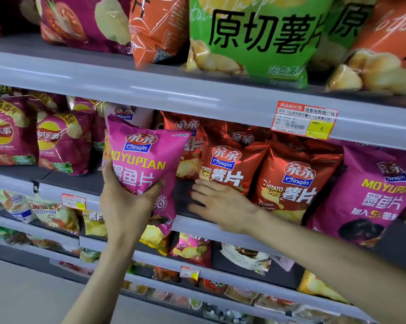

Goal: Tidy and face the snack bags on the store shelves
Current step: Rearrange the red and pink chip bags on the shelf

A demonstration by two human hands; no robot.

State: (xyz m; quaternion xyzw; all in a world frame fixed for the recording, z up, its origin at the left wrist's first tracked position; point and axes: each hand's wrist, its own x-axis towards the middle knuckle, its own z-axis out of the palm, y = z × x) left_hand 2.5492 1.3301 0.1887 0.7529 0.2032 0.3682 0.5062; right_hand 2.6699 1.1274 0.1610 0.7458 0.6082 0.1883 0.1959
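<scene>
My left hand [124, 206] grips a pink Qinqin snack bag [145, 157] by its lower middle and holds it upright in front of the middle shelf [197, 226]. My right hand [223, 206] lies flat on that shelf with straight fingers, its fingertips touching the bottom of a red potato chip bag [230, 167]. A second red chip bag [295, 181] stands to its right. Beyond that stands another pink bag [379, 195] of the same kind as the held one.
Magenta chip bags [61, 141] fill the middle shelf's left part. The shelf above carries a large green bag [255, 40] and orange bags, with a price tag [304, 120] on its rail. Lower shelves hold several mixed snack bags. Grey floor lies at the lower left.
</scene>
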